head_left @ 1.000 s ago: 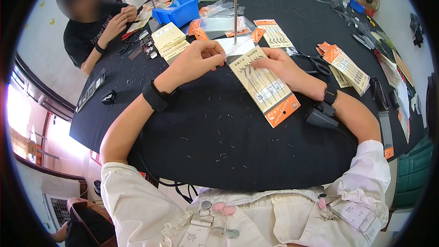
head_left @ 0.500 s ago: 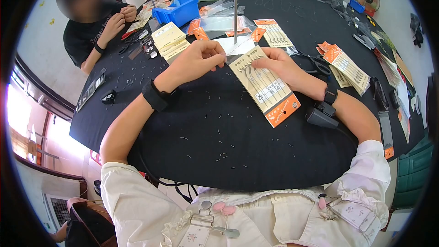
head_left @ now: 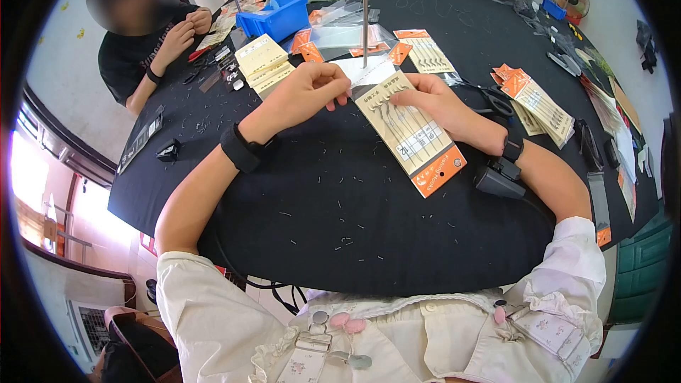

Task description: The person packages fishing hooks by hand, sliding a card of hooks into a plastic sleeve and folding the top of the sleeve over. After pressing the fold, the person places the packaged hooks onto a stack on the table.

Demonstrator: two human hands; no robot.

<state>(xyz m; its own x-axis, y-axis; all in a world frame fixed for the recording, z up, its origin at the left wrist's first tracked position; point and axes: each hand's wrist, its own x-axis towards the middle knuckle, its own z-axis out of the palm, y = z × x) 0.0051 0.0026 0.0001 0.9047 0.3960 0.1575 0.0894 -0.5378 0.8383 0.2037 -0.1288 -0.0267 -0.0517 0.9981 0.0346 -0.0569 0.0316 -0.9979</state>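
A tan card of hooks (head_left: 411, 131), with an orange strip at its near end, is laid flat on the black round table (head_left: 340, 206), angled away from the wearer; its far end is reached by both hands. The left hand (head_left: 305, 96) is curled at the card's far left corner, its fingertips (head_left: 342, 93) drawn together and pinched at the card's edge (what is gripped there is too small to be made out); the right hand (head_left: 440, 103) is rested on the card's far right part, fingers close together and pressed flat on it. A black band is worn on each wrist. Just beyond the hands a thin upright metal rod (head_left: 365, 10) is seen; behind it lie clear bags and more orange-tipped cards (head_left: 425, 51). A stack of similar cards (head_left: 543, 110) is placed well to the right; a blue bin (head_left: 277, 18) and a pile of cream cards (head_left: 262, 62) are set to the far left, near another person in black (head_left: 142, 50) seated at the table.
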